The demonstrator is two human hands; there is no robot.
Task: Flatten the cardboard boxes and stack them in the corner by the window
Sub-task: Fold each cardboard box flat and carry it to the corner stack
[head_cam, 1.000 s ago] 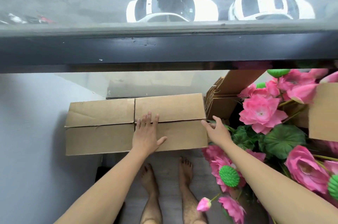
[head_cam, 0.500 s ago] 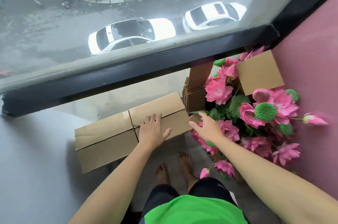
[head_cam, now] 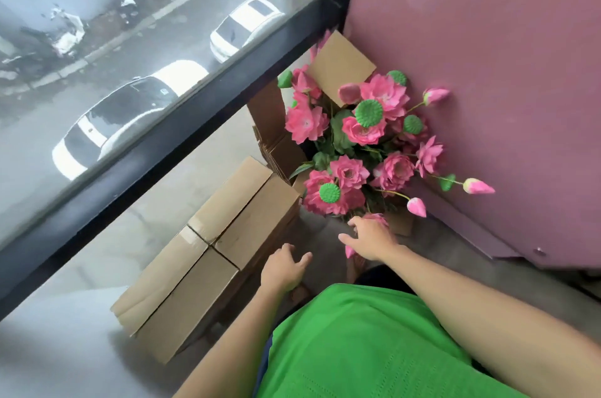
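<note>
A flattened brown cardboard box point(head_cam: 208, 254) leans upright against the glass under the window, its flaps showing as four panels. More flattened cardboard point(head_cam: 276, 140) stands on edge in the corner behind it. My left hand point(head_cam: 284, 267) hovers just right of the box, fingers loosely curled, holding nothing. My right hand point(head_cam: 369, 236) hangs open near the base of the flowers, apart from the box.
A bunch of pink artificial lotus flowers point(head_cam: 361, 140) fills the corner, with a cardboard piece point(head_cam: 341, 67) stuck in it. The black window frame point(head_cam: 182, 134) runs diagonally. A pink wall point(head_cam: 487, 72) stands on the right. Grey floor point(head_cam: 439, 254) lies below.
Both hands have come off the flattened box and drawn back toward me. The box now stands against the glass by itself. My view has swung right toward the pink wall.
</note>
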